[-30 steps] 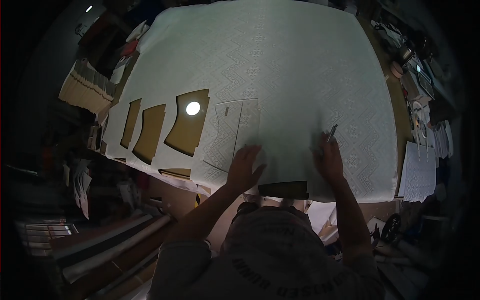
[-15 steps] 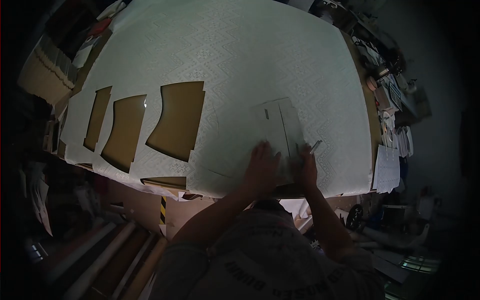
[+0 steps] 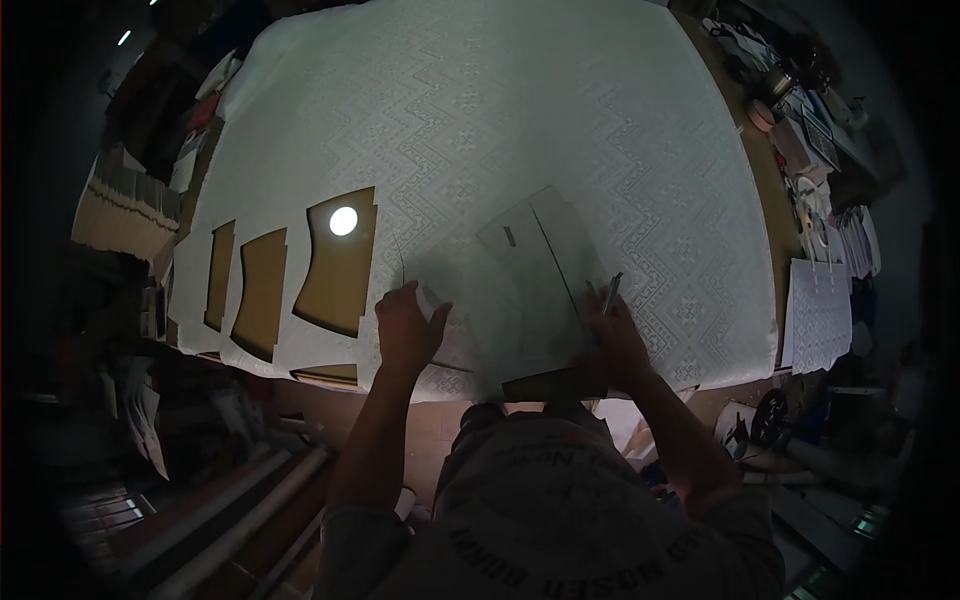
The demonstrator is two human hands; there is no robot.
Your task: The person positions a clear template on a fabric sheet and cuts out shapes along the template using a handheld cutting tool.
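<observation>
Patterned pale lace-like fabric covers the table. On it lies a see-through template with a long dark line and a small tag. My left hand is left of the template, thumb apart from the fingers, touching the fabric near a thin curved line. My right hand is at the template's right edge, with a thin silvery pen-like tool in its fingers. Whether that hand also grips the template is unclear. A dark brown opening shows at the fabric's near edge.
Several curved cut-outs in the fabric, such as one opening, show brown board beneath. Papers and tools crowd the right table edge, where a patterned sheet hangs. A stack of tan pieces is at the left. Rolls lie below.
My left hand has left the template and moved left onto the fabric. The template has turned slightly anticlockwise. The right hand still holds the tool. The camera view has shifted.
</observation>
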